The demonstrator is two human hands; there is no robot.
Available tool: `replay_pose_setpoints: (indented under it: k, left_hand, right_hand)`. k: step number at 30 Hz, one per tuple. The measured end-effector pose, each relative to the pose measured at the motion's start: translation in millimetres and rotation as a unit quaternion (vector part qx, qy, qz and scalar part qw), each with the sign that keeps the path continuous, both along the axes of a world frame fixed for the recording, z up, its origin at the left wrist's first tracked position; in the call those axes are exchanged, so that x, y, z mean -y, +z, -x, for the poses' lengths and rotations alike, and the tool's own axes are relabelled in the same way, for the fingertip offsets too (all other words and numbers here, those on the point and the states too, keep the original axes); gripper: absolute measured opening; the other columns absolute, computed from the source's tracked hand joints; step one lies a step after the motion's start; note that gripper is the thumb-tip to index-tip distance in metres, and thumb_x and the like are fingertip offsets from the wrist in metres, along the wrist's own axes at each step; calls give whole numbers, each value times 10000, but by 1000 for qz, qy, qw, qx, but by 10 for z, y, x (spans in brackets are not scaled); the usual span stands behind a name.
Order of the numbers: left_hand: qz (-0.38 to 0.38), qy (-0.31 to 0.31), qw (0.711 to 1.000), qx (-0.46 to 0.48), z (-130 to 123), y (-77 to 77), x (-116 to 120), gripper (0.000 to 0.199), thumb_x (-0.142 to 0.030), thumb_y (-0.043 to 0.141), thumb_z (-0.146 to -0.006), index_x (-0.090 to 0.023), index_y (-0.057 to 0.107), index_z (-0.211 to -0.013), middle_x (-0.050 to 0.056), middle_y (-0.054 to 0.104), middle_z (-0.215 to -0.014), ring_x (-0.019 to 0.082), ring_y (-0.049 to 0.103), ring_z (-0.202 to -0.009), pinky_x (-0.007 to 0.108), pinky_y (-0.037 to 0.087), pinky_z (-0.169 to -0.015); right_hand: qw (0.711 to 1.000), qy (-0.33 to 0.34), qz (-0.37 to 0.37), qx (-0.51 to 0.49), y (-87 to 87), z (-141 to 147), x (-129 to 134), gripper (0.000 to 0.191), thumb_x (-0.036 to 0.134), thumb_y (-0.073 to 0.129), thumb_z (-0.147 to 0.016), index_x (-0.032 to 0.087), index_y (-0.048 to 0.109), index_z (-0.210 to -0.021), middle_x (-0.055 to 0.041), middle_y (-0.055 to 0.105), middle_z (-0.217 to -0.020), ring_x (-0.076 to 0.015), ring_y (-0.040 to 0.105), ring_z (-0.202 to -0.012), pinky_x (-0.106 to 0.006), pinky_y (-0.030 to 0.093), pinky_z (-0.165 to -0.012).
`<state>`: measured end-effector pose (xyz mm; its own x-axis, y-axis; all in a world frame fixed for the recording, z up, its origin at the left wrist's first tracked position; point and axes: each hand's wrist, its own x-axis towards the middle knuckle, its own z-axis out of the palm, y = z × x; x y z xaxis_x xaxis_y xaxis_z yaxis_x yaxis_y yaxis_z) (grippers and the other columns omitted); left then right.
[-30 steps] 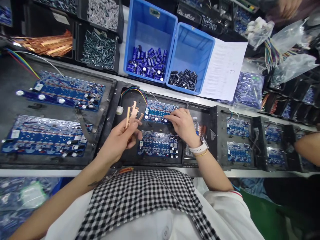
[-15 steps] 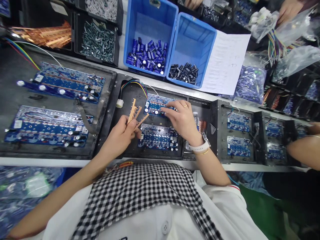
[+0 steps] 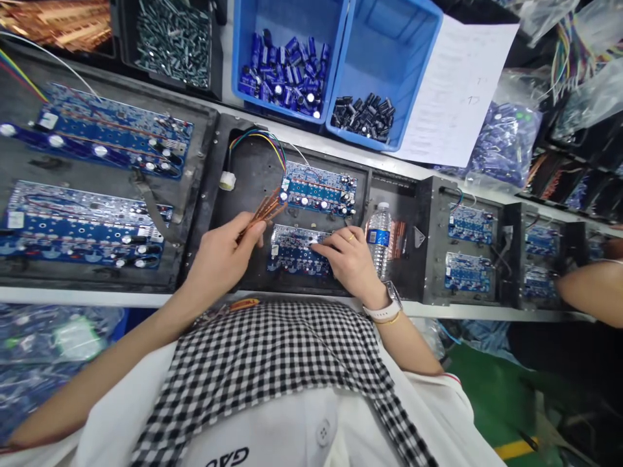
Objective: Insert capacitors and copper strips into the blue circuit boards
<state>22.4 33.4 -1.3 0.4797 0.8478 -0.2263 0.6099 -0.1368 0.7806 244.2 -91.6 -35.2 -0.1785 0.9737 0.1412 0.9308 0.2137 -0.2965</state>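
My left hand (image 3: 226, 254) is closed around a small bundle of copper strips (image 3: 268, 207), which fan out past the fingertips. The strip ends reach the left edge of the upper blue circuit board (image 3: 321, 188), which has capacitors along its lower edge. Over the right part of the lower circuit board (image 3: 292, 250) is my right hand (image 3: 351, 263), its thumb and fingers pinched together close to the board's surface. Whatever those fingers hold is hidden. Both boards lie in a black tray (image 3: 233, 214). Coloured wires (image 3: 265, 133) run from the upper board to a white connector (image 3: 227, 180).
Blue bins hold blue capacitors (image 3: 292, 74) and black capacitors (image 3: 363, 117). A water bottle (image 3: 379, 237) stands right of my right hand, beside more copper strips (image 3: 398, 240). Other trays with boards (image 3: 82, 220) flank mine. Another person's arm (image 3: 591, 292) reaches in at right.
My right hand has moved from the upper board down to the lower one. My left hand has turned the copper strips toward the right. The view has shifted closer to the bench.
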Motion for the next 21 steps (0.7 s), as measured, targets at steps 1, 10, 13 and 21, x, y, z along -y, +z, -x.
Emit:
replay_pose_setpoints:
  k: [1,10,13,21]
  left_hand:
    - [-8,-8,1000,-9,8,6,21,305,-385,467,-950,-198,568,-731,3,589,-637,131,486,-534,216,340,-516]
    - [104,4,994,43,31,6,171,289,-432,446,-945,-206,620,-987,1,568,-610,150,476,-526,220,331,-485]
    - [305,-10,943,131,-57,47,230,340,-512,506,-907,-190,604,-952,-5,527,-562,109,384,-410,199,249,-377]
    - [118,87,977,155,20,-59,143,420,-530,491,-934,-188,558,-1168,114,681,-1068,217,699,-867,259,581,-614]
  right_hand:
    - [1000,-4,-1,1,-25,-2,5,275,123,475,-963,236,692,-1090,-38,696,-937,-191,515,-917,-398,353,-959]
    - [999,-35,-35,15,279,166,10,299,143,507,-956,266,665,-1179,-68,657,-1142,-216,519,-1082,-427,388,-988]
    - [995,8,-96,-20,464,298,-20,301,184,500,-971,285,624,-1226,-52,618,-1274,-214,485,-1210,-446,387,-1047]
    - [997,-33,-54,-44,236,204,227,281,117,503,-948,271,688,-1092,-40,674,-962,-192,542,-961,-389,447,-924]
